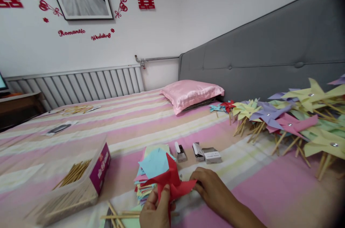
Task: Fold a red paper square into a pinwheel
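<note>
Pinching a folded red paper piece near the front edge of the bed, the left hand was closed on its lower corner while the right hand was pressed with fingertips closed on its right tip. Just behind it, a stack of coloured paper squares was laid; staplers and a staple box were set beyond. A box of wooden sticks was placed toward the left edge, finished pinwheels heaped along the right edge. Folding of the vanes was judged to be in hand; gathering the tips at the centre would be called for.
</note>
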`<state>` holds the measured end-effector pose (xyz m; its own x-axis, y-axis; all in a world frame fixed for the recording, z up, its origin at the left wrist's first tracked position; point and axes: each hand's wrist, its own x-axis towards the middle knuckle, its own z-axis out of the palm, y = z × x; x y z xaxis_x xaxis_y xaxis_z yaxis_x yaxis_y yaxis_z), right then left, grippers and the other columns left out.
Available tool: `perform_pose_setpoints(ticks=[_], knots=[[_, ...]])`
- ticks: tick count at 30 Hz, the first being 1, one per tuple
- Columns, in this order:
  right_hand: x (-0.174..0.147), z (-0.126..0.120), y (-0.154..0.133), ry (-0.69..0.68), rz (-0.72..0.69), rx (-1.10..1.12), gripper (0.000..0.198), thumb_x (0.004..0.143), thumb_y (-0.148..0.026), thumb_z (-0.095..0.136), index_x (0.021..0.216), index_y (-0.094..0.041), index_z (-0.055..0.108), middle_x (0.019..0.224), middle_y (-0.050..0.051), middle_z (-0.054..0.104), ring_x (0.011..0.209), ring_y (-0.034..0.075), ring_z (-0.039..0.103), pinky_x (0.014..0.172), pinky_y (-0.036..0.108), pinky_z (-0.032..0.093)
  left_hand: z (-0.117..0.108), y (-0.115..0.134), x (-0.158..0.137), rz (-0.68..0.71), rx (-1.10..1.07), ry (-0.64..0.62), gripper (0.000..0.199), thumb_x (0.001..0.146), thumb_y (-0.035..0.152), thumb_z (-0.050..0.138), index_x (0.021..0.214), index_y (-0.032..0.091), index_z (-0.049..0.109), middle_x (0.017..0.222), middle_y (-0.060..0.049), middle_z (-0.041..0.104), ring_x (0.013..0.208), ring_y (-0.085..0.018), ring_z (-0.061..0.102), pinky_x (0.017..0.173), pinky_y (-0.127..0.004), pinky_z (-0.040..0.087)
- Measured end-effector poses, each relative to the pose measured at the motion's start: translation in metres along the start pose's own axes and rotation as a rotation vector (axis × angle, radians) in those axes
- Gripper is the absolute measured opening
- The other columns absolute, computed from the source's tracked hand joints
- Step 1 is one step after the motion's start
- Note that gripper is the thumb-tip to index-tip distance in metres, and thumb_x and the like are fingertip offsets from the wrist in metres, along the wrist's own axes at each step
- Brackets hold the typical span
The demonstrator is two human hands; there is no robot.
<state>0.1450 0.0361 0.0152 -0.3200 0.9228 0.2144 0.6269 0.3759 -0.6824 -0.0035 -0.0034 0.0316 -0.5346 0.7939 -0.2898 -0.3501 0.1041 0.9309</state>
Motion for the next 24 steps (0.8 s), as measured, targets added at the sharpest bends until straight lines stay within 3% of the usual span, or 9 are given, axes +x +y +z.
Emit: perform_pose_setpoints(ticks=[5, 14, 24], knots=[[0.0, -0.001, 0.003, 0.063, 0.027, 0.071, 0.019, 0.073, -0.009, 0.047, 0.071, -0.018, 0.063, 0.071, 0.002, 0.062, 0.07, 0.017, 0.056, 0.064, 0.025, 0.037, -0.002, -0.003, 0.004, 0.02, 0.056, -0.001, 0.029, 0.046, 0.033, 0.072, 0.066, 0.014, 0.062, 0.04, 0.003, 0.059, 0.034, -0.009, 0.046, 0.036, -0.018, 0.037], [0.004, 0.001, 0.012, 0.084, 0.07, 0.222, 0.023, 0.08, -0.017, 0.04, 0.075, -0.018, 0.062, 0.064, 0.001, 0.063, 0.061, 0.015, 0.059, 0.055, 0.021, 0.041, -0.006, -0.001, 0.005, 0.016, 0.091, -0.054, 0.033, 0.047, 0.039, 0.071, 0.064, 0.013, 0.06, 0.037, 0.005, 0.054, 0.035, -0.007, 0.043, 0.037, -0.017, 0.034], [0.001, 0.003, 0.022, 0.071, 0.092, 0.111, 0.02, 0.07, -0.012, 0.05, 0.078, -0.019, 0.067, 0.079, 0.004, 0.066, 0.078, 0.02, 0.057, 0.067, 0.026, 0.04, -0.007, -0.003, 0.007, 0.01, 0.076, -0.02, 0.034, 0.045, 0.04, 0.072, 0.065, 0.013, 0.061, 0.039, 0.003, 0.055, 0.035, -0.009, 0.044, 0.037, -0.019, 0.034]])
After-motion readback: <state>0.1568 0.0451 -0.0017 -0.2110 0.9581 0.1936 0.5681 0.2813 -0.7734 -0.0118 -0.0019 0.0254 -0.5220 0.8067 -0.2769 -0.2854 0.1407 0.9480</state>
